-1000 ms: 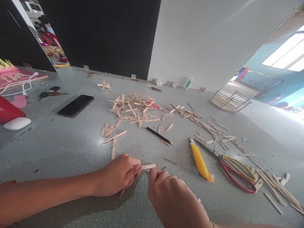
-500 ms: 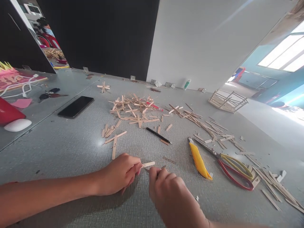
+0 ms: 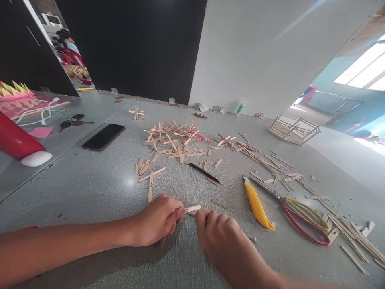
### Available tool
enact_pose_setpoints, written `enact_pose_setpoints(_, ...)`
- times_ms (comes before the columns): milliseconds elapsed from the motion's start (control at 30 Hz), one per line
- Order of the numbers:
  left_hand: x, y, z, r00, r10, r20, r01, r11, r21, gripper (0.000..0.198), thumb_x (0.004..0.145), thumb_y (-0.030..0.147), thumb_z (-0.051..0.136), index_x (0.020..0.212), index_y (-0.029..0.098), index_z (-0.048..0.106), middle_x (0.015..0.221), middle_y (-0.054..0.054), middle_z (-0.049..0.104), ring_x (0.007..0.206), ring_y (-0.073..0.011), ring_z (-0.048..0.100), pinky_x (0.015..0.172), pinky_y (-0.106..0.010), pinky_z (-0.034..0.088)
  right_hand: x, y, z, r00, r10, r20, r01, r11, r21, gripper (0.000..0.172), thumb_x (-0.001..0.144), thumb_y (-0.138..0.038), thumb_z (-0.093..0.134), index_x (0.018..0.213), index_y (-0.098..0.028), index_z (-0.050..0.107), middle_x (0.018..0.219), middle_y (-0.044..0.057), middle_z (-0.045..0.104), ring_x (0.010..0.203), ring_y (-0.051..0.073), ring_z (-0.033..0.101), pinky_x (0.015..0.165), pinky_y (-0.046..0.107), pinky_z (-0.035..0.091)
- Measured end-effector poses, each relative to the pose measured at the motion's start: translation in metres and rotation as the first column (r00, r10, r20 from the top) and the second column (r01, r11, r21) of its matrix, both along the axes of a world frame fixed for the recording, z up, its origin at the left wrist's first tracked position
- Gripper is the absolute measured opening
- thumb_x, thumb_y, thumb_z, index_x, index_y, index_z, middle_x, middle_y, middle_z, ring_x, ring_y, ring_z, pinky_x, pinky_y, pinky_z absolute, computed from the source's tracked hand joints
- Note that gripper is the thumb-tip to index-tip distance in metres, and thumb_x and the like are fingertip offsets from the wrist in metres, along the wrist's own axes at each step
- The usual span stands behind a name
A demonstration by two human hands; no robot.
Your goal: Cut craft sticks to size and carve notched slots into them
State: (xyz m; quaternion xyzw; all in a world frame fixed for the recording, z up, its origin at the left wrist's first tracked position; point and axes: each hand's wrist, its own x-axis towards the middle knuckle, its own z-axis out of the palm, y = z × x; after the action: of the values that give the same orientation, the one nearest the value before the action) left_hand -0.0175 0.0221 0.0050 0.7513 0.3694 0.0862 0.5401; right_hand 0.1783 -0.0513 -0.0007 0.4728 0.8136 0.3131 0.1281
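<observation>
My left hand point(image 3: 162, 220) is closed, pinching a wooden craft stick point(image 3: 194, 208) whose rounded end sticks out to the right. A thin knife blade point(image 3: 190, 214) projects from my closed right hand point(image 3: 224, 237), its tip at the stick beside my left fingertips. Most of the knife is hidden in my grip. Ahead of my left hand lie two craft sticks point(image 3: 151, 185) in a T shape. A black pen-like tool point(image 3: 204, 173) rests beyond my hands. To the right are a yellow-handled cutter point(image 3: 257, 204) and scissors point(image 3: 303, 220) with red and yellow handles.
Loose and crossed craft sticks point(image 3: 180, 140) are heaped mid-table, with more strips point(image 3: 349, 235) along the right. A small stick frame point(image 3: 294, 129) stands at the back right. A phone point(image 3: 104, 137), keys point(image 3: 76, 121) and a red bottle point(image 3: 16, 138) lie left. Upright panels point(image 3: 240, 52) border the back.
The view has shifted slightly, so the scene appears a little farther right. My right hand has turned somewhat around the knife. Both hands keep their holds, blade still at the stick.
</observation>
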Motion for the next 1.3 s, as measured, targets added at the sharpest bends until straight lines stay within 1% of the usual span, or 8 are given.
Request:
enact_pose_setpoints(100, -0.001, 0.000, -0.002, 1.000, 0.003, 0.006, -0.003, 1.000, -0.006, 0.030, 0.104, 0.023, 0.036, 0.074, 0.022, 0.043, 0.044, 0.009, 0.046, 0.033, -0.0084, 0.046, 0.039, -0.016, 0.033, -0.007, -0.003, 0.006, 0.999, -0.039, 0.024, 0.039, 0.999, -0.011, 0.010, 0.079, -0.012, 0.063, 0.075, -0.020, 0.058, 0.054, 0.002, 0.054, 0.041, 0.019, 0.054, 0.041, 0.030, 0.027)
enact_pose_setpoints(333, -0.001, 0.000, 0.000, 1.000, -0.008, 0.015, 0.008, 1.000, 0.004, 0.040, 0.106, 0.026, 0.032, 0.068, 0.021, 0.042, 0.041, 0.007, 0.046, 0.035, -0.0082, 0.047, 0.044, -0.016, 0.037, 0.027, 0.020, 0.004, 0.961, 0.173, -0.214, -0.200, 0.973, -0.111, 0.032, 0.063, 0.001, 0.064, 0.082, -0.023, 0.056, 0.062, -0.005, 0.059, 0.048, 0.015, 0.061, 0.044, 0.029, 0.037)
enact_pose_setpoints(533, -0.002, 0.001, 0.000, 1.000, -0.015, 0.007, 0.015, 1.000, -0.006, 0.031, 0.104, 0.023, 0.034, 0.074, 0.022, 0.043, 0.048, 0.008, 0.049, 0.034, -0.0080, 0.047, 0.040, -0.015, 0.034, -0.017, -0.005, 0.007, 0.994, -0.102, -0.023, 0.103, 0.993, 0.054, 0.013, 0.076, -0.013, 0.065, 0.071, -0.021, 0.056, 0.052, 0.002, 0.053, 0.040, 0.020, 0.055, 0.039, 0.029, 0.034)
enact_pose_setpoints(800, 0.000, 0.000, 0.000, 1.000, -0.020, -0.011, 0.020, 0.999, 0.038, 0.042, 0.107, 0.026, 0.032, 0.067, 0.021, 0.043, 0.041, 0.007, 0.047, 0.035, -0.0077, 0.047, 0.044, -0.015, 0.038, 0.024, 0.012, 0.002, 0.964, 0.157, -0.217, -0.168, 0.985, -0.032, 0.029, 0.064, -0.002, 0.063, 0.084, -0.022, 0.057, 0.066, -0.001, 0.060, 0.054, 0.019, 0.062, 0.049, 0.030, 0.046)
enact_pose_setpoints(967, -0.001, 0.000, -0.001, 0.999, -0.031, -0.028, 0.033, 0.996, 0.086, 0.041, 0.107, 0.028, 0.031, 0.068, 0.022, 0.041, 0.044, 0.008, 0.048, 0.034, -0.0078, 0.049, 0.042, -0.015, 0.037, -0.010, -0.002, 0.004, 0.998, -0.058, -0.020, 0.058, 0.998, 0.015, 0.009, 0.079, -0.008, 0.062, 0.079, -0.017, 0.061, 0.056, 0.003, 0.054, 0.041, 0.019, 0.055, 0.039, 0.028, 0.036)
enact_pose_setpoints(1067, -0.003, -0.001, -0.004, 0.998, -0.040, -0.044, 0.046, 0.989, 0.143, 0.040, 0.109, 0.027, 0.027, 0.072, 0.022, 0.042, 0.047, 0.007, 0.051, 0.034, -0.0077, 0.051, 0.040, -0.015, 0.037, -0.022, -0.007, 0.009, 0.996, -0.086, 0.007, 0.086, 0.995, -0.045, 0.011, 0.080, -0.005, 0.061, 0.078, -0.016, 0.063, 0.056, 0.004, 0.055, 0.042, 0.018, 0.056, 0.038, 0.026, 0.039)
enact_pose_setpoints(1200, -0.001, -0.010, -0.008, 0.998, 0.001, -0.070, 0.024, 0.934, 0.356, 0.044, 0.110, 0.027, 0.029, 0.068, 0.022, 0.042, 0.044, 0.008, 0.044, 0.035, -0.0084, 0.045, 0.041, -0.018, 0.032, 0.003, -0.001, 0.005, 0.970, 0.002, -0.241, -0.030, 0.993, -0.114, 0.027, 0.072, 0.004, 0.060, 0.088, -0.018, 0.062, 0.069, 0.004, 0.063, 0.056, 0.021, 0.065, 0.047, 0.030, 0.053)
enact_pose_setpoints(1300, -0.002, -0.019, -0.006, 0.997, 0.041, -0.069, 0.007, 0.815, 0.579, 0.036, 0.107, 0.020, 0.035, 0.076, 0.020, 0.053, 0.052, 0.004, 0.049, 0.040, -0.0116, 0.040, 0.043, -0.025, 0.025, 0.026, 0.005, 0.000, 0.843, 0.077, -0.532, -0.166, 0.979, -0.121, 0.020, 0.085, -0.001, 0.058, 0.092, -0.019, 0.059, 0.077, 0.003, 0.063, 0.062, 0.019, 0.066, 0.051, 0.030, 0.055)
